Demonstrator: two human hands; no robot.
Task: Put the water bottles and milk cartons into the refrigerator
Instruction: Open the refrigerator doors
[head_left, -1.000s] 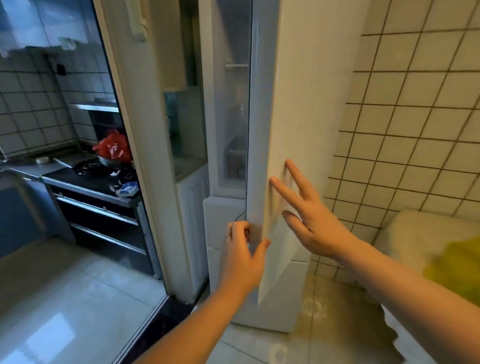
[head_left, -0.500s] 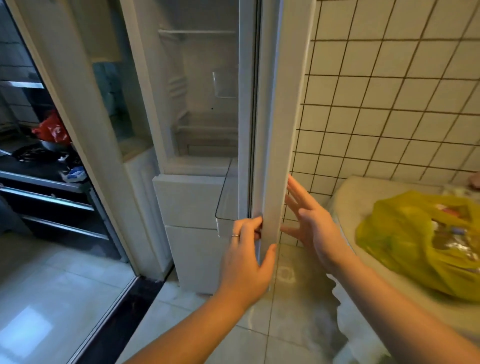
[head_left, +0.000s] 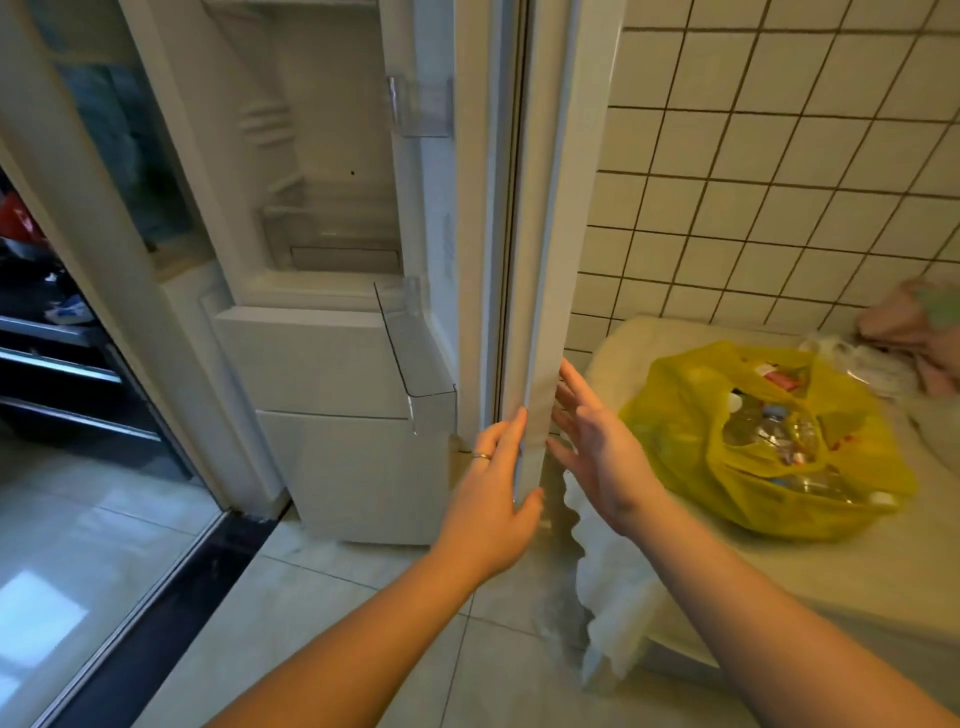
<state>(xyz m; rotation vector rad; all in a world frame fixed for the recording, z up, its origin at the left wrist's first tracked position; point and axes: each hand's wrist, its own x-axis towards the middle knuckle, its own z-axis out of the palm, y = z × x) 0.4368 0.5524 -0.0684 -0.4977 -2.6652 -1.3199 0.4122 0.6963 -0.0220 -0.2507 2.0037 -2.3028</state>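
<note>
White refrigerator door (head_left: 561, 208) stands open — left hand (head_left: 493, 483) grips its edge, right hand (head_left: 597, 447) flat against it, fingers spread.

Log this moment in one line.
refrigerator door: open | left hand: grips its edge | right hand: open, at its outer face | yellow bag: holds bottles, untouched
</note>
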